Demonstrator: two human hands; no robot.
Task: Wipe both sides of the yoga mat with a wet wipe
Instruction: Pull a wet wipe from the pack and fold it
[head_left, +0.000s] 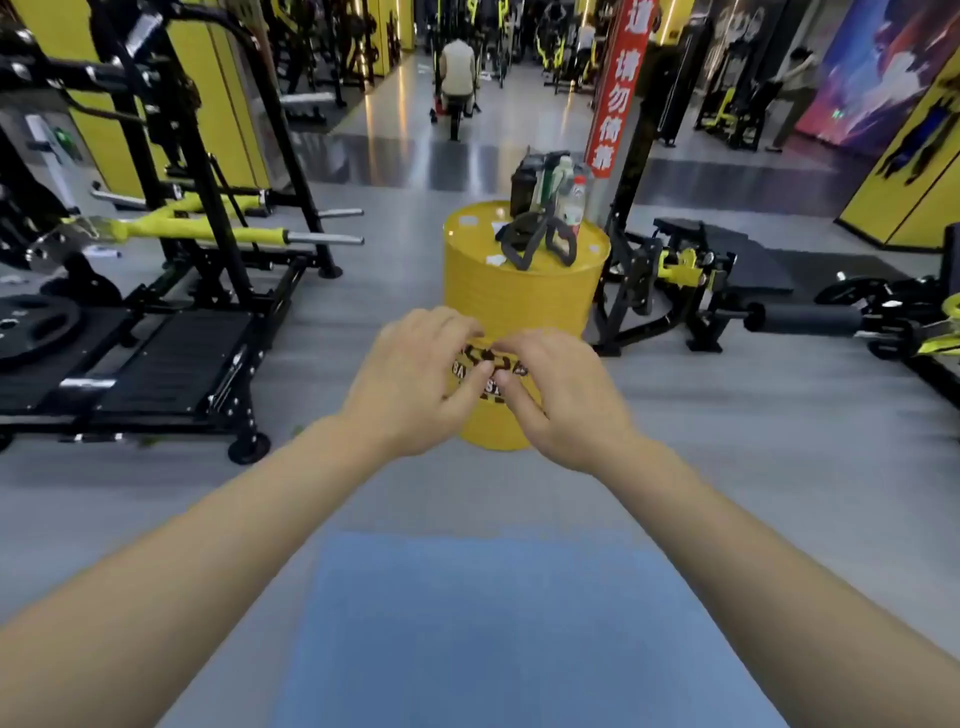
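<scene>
A blue yoga mat (478, 634) lies flat on the grey floor at the bottom of the head view, below my arms. My left hand (415, 379) and my right hand (561, 395) are raised side by side in front of a yellow drum (519, 291), fingertips nearly meeting, fingers loosely curled. I see nothing held in either hand. No wet wipe shows in my hands. On the drum's top stand a dark bottle, a green-and-white pack (558, 182) and a clear bottle (575, 205), behind black handles (535, 241).
A black and yellow weight machine (171, 291) fills the left side. Another machine with a padded roller (727, 296) lies to the right. A red banner post (618, 88) stands behind the drum. A person (457, 67) sits far down the aisle; another stands at far right.
</scene>
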